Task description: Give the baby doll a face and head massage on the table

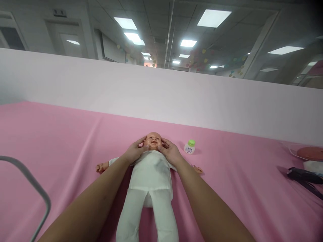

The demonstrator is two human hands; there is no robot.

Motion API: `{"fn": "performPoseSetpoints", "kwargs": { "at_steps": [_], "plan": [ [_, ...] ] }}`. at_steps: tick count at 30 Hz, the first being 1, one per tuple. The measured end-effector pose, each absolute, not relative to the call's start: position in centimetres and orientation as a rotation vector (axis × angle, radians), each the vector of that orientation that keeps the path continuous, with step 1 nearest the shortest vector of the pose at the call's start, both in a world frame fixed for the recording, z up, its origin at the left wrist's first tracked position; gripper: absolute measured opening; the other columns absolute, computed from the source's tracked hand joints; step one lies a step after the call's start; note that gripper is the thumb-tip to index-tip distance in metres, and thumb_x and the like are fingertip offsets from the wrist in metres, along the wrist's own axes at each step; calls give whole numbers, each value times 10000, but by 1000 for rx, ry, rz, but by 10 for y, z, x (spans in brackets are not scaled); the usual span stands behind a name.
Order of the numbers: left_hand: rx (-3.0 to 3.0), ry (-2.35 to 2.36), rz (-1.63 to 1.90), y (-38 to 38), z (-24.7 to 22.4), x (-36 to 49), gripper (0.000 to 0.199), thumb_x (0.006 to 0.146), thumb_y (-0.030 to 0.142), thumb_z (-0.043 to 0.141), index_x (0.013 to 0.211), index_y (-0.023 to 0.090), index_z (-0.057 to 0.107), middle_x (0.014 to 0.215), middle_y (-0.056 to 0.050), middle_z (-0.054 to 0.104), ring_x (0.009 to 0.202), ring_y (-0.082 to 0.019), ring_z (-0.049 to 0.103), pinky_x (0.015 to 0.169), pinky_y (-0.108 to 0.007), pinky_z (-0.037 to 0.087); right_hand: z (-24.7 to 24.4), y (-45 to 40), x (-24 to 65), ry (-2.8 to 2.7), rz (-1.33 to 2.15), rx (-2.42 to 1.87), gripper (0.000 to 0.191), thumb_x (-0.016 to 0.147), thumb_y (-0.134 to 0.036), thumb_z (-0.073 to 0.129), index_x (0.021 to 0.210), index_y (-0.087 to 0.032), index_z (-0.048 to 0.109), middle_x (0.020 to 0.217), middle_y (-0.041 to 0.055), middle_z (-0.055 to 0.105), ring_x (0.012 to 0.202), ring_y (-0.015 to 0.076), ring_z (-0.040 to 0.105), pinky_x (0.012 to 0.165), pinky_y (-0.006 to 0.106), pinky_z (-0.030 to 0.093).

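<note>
A baby doll (152, 169) in a white top and trousers lies face up on pink cloth, its arms spread to both sides. My left hand (135, 151) cups one side of the doll's head, with the thumb near its jaw. On the other side my right hand (171, 151) holds the head in the same way, thumb by the cheek and fingers along the side. Whatever the fingertips reach behind the head is hidden. A small white bottle with a green cap (189, 147) stands on the cloth to the right of my right hand.
Pink cloth (63, 134) covers the surface, bounded at the back by a white wall (156, 90) with glass above. At the right edge lie a black clipper-like tool (304, 175) and a clear tray holding an orange-brown item (310, 153). A grey bent rail (30, 179) rises at left.
</note>
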State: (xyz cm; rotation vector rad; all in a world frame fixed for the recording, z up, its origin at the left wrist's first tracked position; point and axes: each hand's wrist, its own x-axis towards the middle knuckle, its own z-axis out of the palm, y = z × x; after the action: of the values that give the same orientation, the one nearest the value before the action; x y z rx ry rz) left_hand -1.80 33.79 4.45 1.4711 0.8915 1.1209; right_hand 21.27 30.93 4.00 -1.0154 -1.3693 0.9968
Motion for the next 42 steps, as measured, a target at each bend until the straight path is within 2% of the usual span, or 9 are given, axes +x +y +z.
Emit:
{"fn": "performPoseSetpoints", "kwargs": {
  "at_steps": [4,7,12,19,23,29,32,37,42],
  "plan": [
    [1635,1032,1092,330,48,-15,919,723,572,869,1509,255,513,1363,-114,693,1157,-335,702,1000,-437,556,39,305,207,-1422,898,-1157,916,653,-463,933,1468,-287,554,1405,87,665,1232,313,665,1080,489,521],
    [1763,1131,1088,329,46,-13,908,723,569,863,1499,268,499,1350,-105,696,1143,-343,709,980,-438,560,39,303,203,-1462,779,-1278,960,611,-489,952,1460,-287,554,1296,93,720,1125,322,709,1014,498,555],
    [1816,1141,1074,331,44,-13,896,753,569,835,1512,249,482,1347,-124,694,1160,-353,701,982,-451,556,36,304,204,-1473,740,-1290,828,628,-485,940,1363,-284,614,1234,84,741,1094,311,718,990,489,562],
    [1748,1097,1097,334,41,-14,846,818,569,766,1533,212,488,1466,-135,621,1252,-351,652,1080,-470,495,36,307,207,-1400,915,-1117,606,782,-401,829,1343,-275,637,1373,71,689,1248,267,657,1095,455,507],
    [1618,1023,1131,343,34,-15,857,815,583,765,1534,199,502,1471,-133,619,1296,-345,620,1108,-460,476,33,312,211,-1375,1013,-1020,547,845,-442,768,1349,-266,649,1400,74,676,1282,268,638,1129,469,482],
    [1404,845,1142,348,33,-13,731,855,634,702,1431,191,617,1377,-133,688,1223,-333,665,1009,-447,549,29,317,215,-1385,1002,-1011,516,875,-509,728,1324,-262,667,1431,72,657,1311,275,616,1147,492,461],
    [1462,943,1185,343,38,-11,693,871,649,674,1401,205,629,1349,-122,703,1201,-322,675,980,-424,562,33,314,213,-1408,933,-1069,500,904,-525,691,1328,-261,667,1393,82,681,1286,276,632,1128,487,479],
    [1724,1161,1127,331,47,-10,751,809,653,745,1426,270,552,1411,-86,659,1159,-303,699,969,-400,562,37,307,205,-1464,805,-1176,655,802,-498,812,1387,-285,608,1345,85,703,1223,276,669,1067,462,526],
    [1898,1203,1073,322,54,-8,807,746,616,820,1406,255,530,1282,-89,718,1065,-309,736,903,-399,588,44,301,201,-1517,728,-1311,787,686,-518,896,1363,-270,582,1243,91,733,1107,287,714,960,458,572]
  ]
}}
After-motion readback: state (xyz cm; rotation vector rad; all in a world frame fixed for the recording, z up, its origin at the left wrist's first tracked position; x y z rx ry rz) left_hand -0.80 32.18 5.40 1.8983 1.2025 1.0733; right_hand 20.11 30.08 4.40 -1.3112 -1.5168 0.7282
